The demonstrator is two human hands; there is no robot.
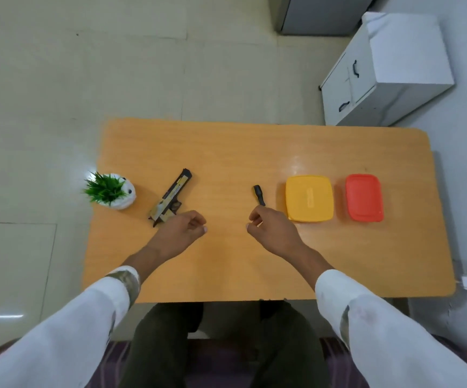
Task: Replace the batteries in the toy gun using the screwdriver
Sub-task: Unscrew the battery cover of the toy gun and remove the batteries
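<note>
The toy gun (pixel 170 196) lies flat on the orange table (pixel 226 152), left of centre, with its black muzzle pointing up and to the right and its tan grip nearest me. My left hand (pixel 182 229) hovers just right of the grip, fingers loosely curled, holding nothing. A short screwdriver with a black handle (pixel 259 195) lies near the table's middle. My right hand (pixel 272 229) is directly below it, fingers loosely curled, knuckles close to the handle's near end. I cannot tell if it touches the screwdriver, whose shaft is hidden.
A small potted plant in a white pot (pixel 109 191) stands at the table's left edge. Right of the screwdriver lie a closed yellow box (pixel 309 198) and a closed red box (pixel 364 198). A white cabinet (pixel 380 77) stands beyond the table's far right corner.
</note>
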